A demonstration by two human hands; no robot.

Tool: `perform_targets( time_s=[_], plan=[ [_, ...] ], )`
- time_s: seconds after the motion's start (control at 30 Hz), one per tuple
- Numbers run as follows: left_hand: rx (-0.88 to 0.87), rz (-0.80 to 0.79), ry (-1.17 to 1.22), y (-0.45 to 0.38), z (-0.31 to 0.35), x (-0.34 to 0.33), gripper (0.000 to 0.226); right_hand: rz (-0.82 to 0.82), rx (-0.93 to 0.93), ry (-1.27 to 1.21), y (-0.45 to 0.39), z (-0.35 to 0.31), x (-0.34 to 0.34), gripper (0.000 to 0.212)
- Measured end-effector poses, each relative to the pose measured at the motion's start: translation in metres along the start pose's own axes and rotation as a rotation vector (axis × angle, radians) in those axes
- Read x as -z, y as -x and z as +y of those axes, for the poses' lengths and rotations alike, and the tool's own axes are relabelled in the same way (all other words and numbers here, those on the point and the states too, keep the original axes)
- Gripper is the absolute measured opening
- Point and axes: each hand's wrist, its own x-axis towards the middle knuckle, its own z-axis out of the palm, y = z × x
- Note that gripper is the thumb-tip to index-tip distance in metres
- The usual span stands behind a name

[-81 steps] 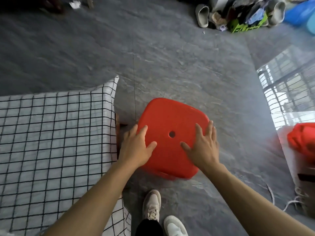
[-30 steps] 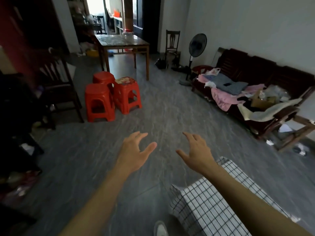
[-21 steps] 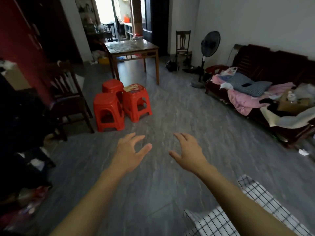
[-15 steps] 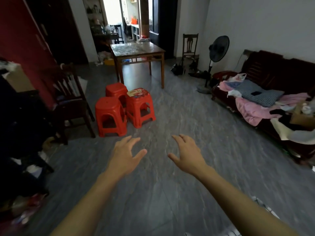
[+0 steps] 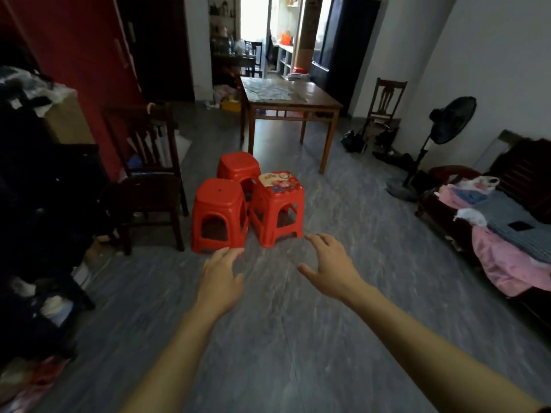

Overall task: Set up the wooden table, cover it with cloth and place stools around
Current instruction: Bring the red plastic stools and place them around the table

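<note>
Both arms are cut off at the lower edge. The left hand (image 5: 220,278) and right hand (image 5: 332,265) are held out over the grey floor (image 5: 298,338), each grip wide, fingers spread, nothing held. Three red stools (image 5: 219,214) are clustered just ahead; the rear one is partly hidden by the front two, and one seat's sticker is blurred. A wooden bench (image 5: 286,96) is seen behind them. The heap at far left is too dark to identify.

Grey stone floor (image 5: 343,222), three red stools (image 5: 219,216) clustered, wooden table (image 5: 286,96) behind
</note>
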Motion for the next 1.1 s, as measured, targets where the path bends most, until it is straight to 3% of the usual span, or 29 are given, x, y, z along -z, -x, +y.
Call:
perform_targets(
  time_s=[0.23,0.5,0.8,1.1],
  plan=[
    [0.054,0.027,0.022,-0.119,-0.043,0.028,0.055,-0.017,0.03,-0.028,-0.136,-0.011,-0.023,0.073],
    [0.144,-0.01,-0.104,-0.269,-0.087,0.008,0.063,-0.109,0.022,-0.103,-0.294,0.011,-0.085,0.077],
    [0.212,0.014,-0.173,-0.455,-0.083,0.004,0.059,-0.165,0.081,-0.175,-0.507,0.037,-0.091,0.069],
    [0.375,0.053,-0.152,-0.575,-0.146,0.019,0.058,-0.259,0.147,-0.213,-0.666,0.012,-0.137,0.084]
  ],
)
